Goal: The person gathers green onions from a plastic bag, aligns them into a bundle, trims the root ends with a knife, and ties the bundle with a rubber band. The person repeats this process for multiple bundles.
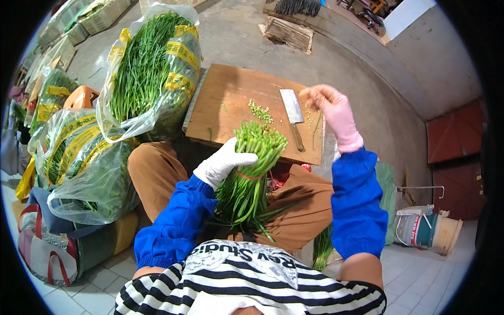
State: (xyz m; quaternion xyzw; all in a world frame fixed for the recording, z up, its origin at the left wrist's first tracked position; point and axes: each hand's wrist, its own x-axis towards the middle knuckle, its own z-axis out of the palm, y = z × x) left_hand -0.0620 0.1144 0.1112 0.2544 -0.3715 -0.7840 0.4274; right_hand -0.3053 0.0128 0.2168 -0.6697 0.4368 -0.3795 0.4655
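My left hand (pixel 222 163), in a white glove, grips a bunch of green garlic chives (pixel 252 201) over my lap. A red band (pixel 250 176) circles the bunch below its trimmed pale ends, which point towards the board. My right hand (pixel 328 110), in a pink glove, is raised by the right edge of the wooden board (pixel 232 92). Its fingers are curled and slightly blurred; whether they pinch a stalk cannot be told. On the board lies a cleaver (pixel 291 106) with a wooden handle, between small cut stem ends (pixel 260 112) and a loose green stalk (pixel 317 130).
Large plastic bags of chives (pixel 145 67) and more greens (pixel 90 165) stand at my left, near an orange stool (pixel 81 97). Another tied bunch (pixel 323 248) lies by my right leg. Buckets (pixel 427 230) stand at right, and a flattened cardboard piece (pixel 288 34) lies ahead.
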